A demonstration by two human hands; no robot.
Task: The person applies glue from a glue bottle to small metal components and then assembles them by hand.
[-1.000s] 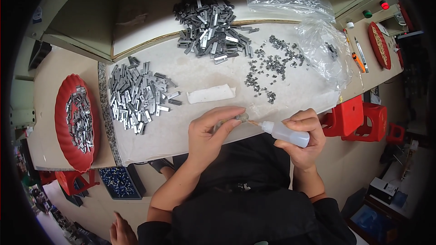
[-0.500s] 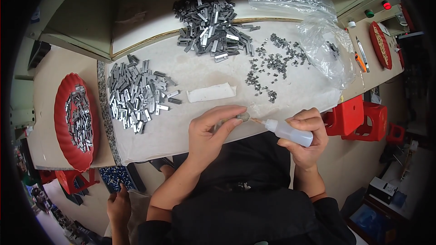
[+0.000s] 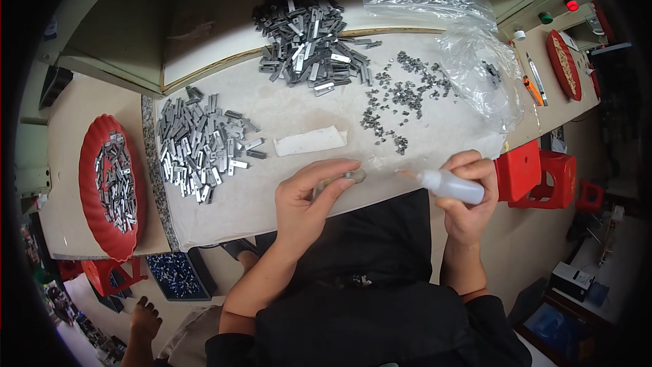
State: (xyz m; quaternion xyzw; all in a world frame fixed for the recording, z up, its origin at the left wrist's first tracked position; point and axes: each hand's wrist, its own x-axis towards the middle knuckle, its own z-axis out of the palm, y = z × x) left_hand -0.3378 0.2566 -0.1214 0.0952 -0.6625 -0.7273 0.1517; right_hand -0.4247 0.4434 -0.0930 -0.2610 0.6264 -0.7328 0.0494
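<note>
My left hand [image 3: 302, 197] pinches a small, rounded, greyish piece [image 3: 357, 175] between thumb and fingertips, above the near part of the paper-covered table [image 3: 258, 194]; its exact kind is too small to tell. To its right, my right hand [image 3: 470, 214] is wrapped round a translucent squeeze bottle [image 3: 456, 187]. The bottle lies tilted nearly level, its thin nozzle [image 3: 405, 174] pointing left at the piece with a gap between them. Just beyond my left hand lies a folded white strip [image 3: 310, 141].
Grey metal parts lie in a left heap [image 3: 204, 146] and a far heap [image 3: 309, 47]. Small dark bits [image 3: 404, 95] are scattered by a clear plastic bag [image 3: 482, 81]. A red scalloped tray [image 3: 90, 190] holds more parts. An orange cutter [image 3: 533, 90] lies right. Another person's hand [image 3: 145, 319] is lower left.
My right hand has drawn the bottle to the right, widening the gap between nozzle and piece. My left hand keeps its pinch. The other person's hand has moved left and down.
</note>
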